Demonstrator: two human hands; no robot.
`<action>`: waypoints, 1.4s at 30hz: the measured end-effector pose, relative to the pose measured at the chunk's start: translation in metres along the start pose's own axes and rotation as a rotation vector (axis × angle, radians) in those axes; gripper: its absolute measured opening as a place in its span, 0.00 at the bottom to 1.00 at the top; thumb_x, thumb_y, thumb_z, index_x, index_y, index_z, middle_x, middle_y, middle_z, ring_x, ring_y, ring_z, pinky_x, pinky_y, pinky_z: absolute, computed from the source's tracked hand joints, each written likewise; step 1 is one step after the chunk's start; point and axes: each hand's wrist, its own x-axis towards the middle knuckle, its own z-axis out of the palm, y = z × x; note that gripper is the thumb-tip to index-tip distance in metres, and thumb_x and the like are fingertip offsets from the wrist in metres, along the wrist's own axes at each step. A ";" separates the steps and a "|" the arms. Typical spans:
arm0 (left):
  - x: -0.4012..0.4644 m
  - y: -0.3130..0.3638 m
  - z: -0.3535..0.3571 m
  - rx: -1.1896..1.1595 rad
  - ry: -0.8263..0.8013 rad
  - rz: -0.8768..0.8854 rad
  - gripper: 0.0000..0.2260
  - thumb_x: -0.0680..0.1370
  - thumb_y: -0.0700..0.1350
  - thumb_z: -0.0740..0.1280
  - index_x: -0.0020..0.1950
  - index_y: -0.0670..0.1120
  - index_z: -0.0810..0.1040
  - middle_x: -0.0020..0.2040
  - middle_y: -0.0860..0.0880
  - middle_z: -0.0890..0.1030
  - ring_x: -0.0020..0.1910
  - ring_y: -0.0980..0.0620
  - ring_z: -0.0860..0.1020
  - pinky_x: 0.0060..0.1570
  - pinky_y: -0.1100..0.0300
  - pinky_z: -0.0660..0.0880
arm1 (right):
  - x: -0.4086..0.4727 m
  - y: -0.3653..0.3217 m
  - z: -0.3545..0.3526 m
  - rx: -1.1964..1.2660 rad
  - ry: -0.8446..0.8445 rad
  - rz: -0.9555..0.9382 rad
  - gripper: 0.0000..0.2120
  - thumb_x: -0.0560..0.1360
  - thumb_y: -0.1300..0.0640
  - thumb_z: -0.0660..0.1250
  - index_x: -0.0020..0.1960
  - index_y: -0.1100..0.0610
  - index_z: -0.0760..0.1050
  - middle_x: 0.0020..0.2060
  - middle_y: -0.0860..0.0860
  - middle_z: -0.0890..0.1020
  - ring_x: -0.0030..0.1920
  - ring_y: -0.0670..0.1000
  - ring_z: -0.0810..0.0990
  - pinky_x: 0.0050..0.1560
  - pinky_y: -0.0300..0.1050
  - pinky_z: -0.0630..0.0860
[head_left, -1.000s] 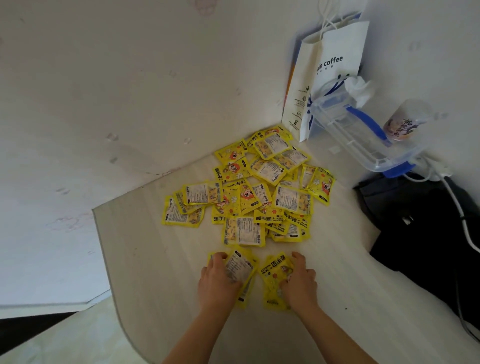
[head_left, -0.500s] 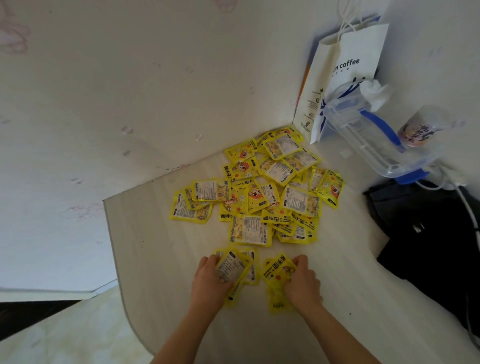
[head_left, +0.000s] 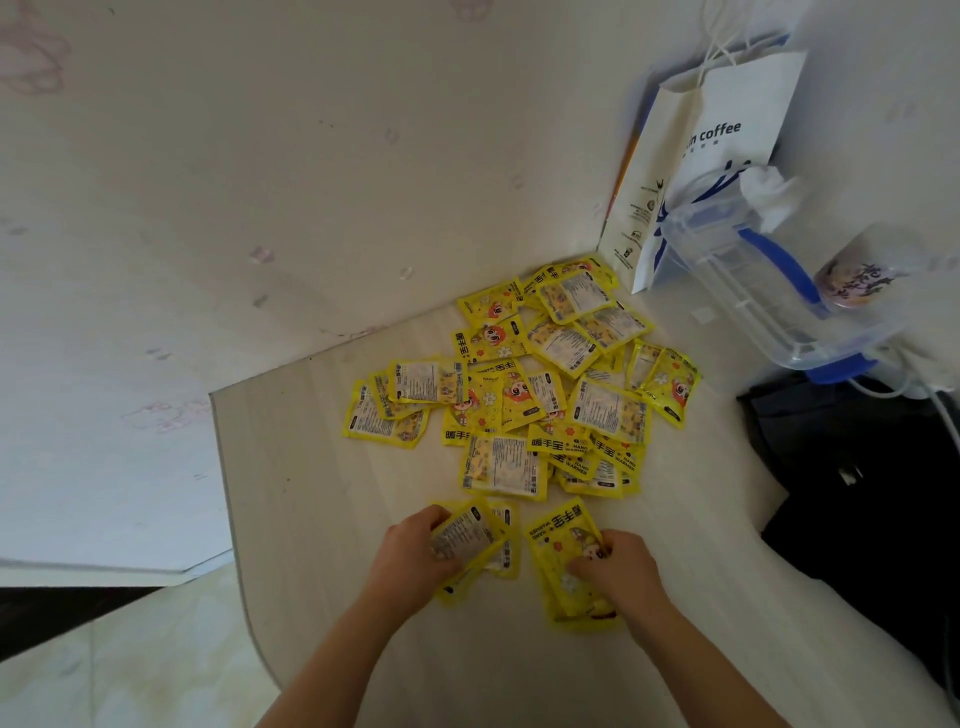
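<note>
Squaring up two small stacks of yellow hand-warmer packets near the 6 o'clock edge of the table (head_left: 291, 493). Gripping the left stack (head_left: 470, 532) with the left hand (head_left: 415, 556), fingers curled over its 9 o'clock edge, printed backs up. Pinching the right stack (head_left: 558, 540) with the right hand (head_left: 618, 569), fingertips bent down on its 4 o'clock corner, cartoon fronts up. Best done, by the look of it, by tapping edges flush before letting go, keeping backs and fronts apart, pressing flat against sliding wrappers. Left stack fanned out toward 3 o'clock from the left fingers; right stack stretching toward 11 o'clock from the right fingertips. Loose pile (head_left: 519, 410) waiting at 12 o'clock, near but apart from both stacks.
</note>
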 end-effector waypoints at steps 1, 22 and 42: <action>0.003 0.002 -0.003 0.041 -0.038 0.025 0.14 0.69 0.43 0.72 0.54 0.51 0.77 0.45 0.53 0.80 0.41 0.54 0.79 0.33 0.67 0.76 | 0.000 -0.003 -0.006 0.015 -0.016 -0.035 0.05 0.67 0.60 0.74 0.39 0.54 0.78 0.37 0.53 0.82 0.40 0.53 0.80 0.40 0.44 0.74; 0.044 0.019 0.006 0.604 -0.149 0.307 0.24 0.75 0.48 0.68 0.70 0.49 0.68 0.72 0.50 0.67 0.71 0.47 0.62 0.67 0.53 0.66 | 0.126 -0.107 -0.102 -0.491 -0.047 -0.403 0.14 0.70 0.56 0.74 0.54 0.59 0.77 0.44 0.53 0.76 0.53 0.58 0.77 0.51 0.48 0.73; 0.027 0.018 0.015 0.578 -0.026 0.241 0.24 0.75 0.53 0.67 0.69 0.52 0.67 0.69 0.53 0.66 0.62 0.49 0.71 0.62 0.55 0.71 | 0.129 -0.086 -0.100 -0.491 0.013 -0.464 0.15 0.66 0.54 0.77 0.43 0.53 0.71 0.47 0.60 0.77 0.43 0.57 0.76 0.41 0.46 0.73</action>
